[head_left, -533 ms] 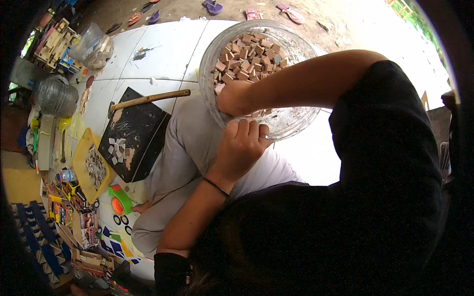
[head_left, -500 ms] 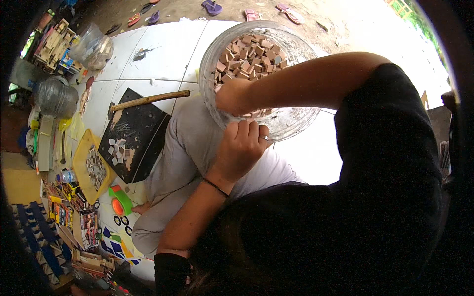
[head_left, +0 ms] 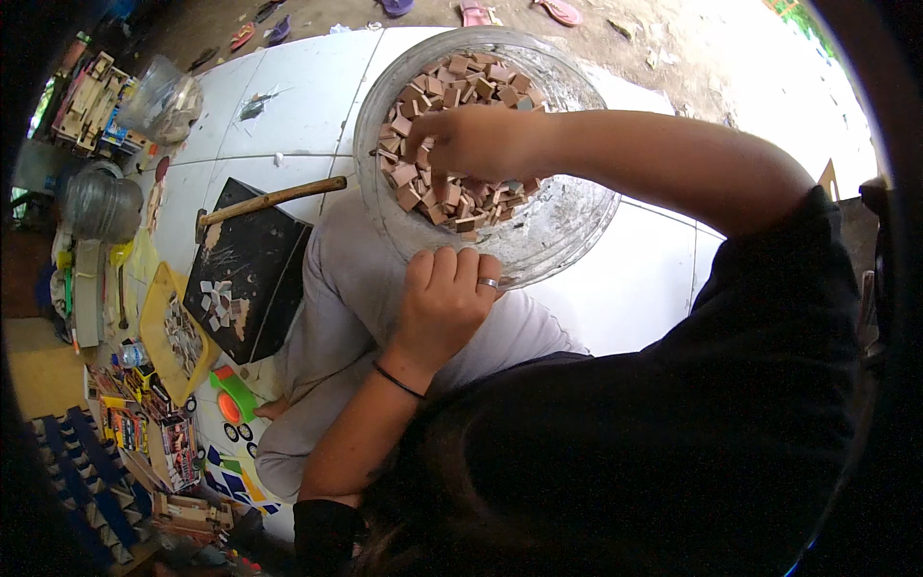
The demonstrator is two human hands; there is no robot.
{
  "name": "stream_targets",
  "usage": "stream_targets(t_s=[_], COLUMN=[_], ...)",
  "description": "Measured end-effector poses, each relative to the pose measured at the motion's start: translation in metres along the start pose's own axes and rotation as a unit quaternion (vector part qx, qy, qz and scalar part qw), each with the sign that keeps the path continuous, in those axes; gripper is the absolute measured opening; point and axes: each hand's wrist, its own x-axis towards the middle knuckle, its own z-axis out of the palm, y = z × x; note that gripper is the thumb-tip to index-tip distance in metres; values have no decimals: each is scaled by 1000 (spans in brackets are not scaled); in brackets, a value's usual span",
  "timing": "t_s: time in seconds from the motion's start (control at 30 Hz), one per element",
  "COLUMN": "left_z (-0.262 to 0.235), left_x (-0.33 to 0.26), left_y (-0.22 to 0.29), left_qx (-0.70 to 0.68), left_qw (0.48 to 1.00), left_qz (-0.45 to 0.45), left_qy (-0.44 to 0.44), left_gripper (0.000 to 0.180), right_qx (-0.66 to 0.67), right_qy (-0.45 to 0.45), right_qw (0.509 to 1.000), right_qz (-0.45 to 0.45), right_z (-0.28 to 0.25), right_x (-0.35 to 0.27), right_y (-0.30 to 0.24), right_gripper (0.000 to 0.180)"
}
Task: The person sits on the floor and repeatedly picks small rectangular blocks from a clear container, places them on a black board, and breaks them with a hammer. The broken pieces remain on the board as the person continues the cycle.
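A large clear glass bowl (head_left: 567, 226) rests on my lap, on my grey trousers (head_left: 346, 288). It holds a heap of small brown and pink tile pieces (head_left: 452, 82). My right hand (head_left: 476, 144) reaches in from the right, its fingers curled down into the heap; the fingertips are buried among the pieces. My left hand (head_left: 444, 300), wearing a ring and a dark wristband, grips the bowl's near rim from outside. My dark sleeve and hair fill the lower right.
To the left, a wooden-handled hammer (head_left: 274, 199) lies across a black slab (head_left: 245, 274) bearing a few pale tile bits. Further left are a yellow tray (head_left: 163, 332), a plastic jar (head_left: 96, 204) and a clear container (head_left: 163, 96). Sandals (head_left: 473, 13) lie beyond the white floor tiles.
My right hand has moved deeper into the bowl, from its near-left rim toward the middle of the heap. My left hand stays on the rim.
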Motion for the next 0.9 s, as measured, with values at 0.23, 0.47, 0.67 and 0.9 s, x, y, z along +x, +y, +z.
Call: stream_targets(t_s=[0.23, 0.47, 0.67, 0.9], left_z=[-7, -1, 3, 3], left_x=[7, 6, 1, 1], left_y=[-4, -7, -6, -4], left_qx=[34, 28, 36, 59], left_qw=[999, 999, 998, 997], left_qz=[11, 7, 16, 16], left_qy=[20, 35, 48, 45], left_gripper=[25, 42, 42, 42], right_qx=[-655, -661, -342, -715], right_qy=[-184, -223, -12, -110], right_qw=[705, 704, 936, 681], right_qz=[-198, -134, -79, 111], right_z=[48, 69, -14, -15], right_x=[49, 69, 59, 57], right_y=[31, 31, -4, 64], right_gripper=[14, 27, 33, 22])
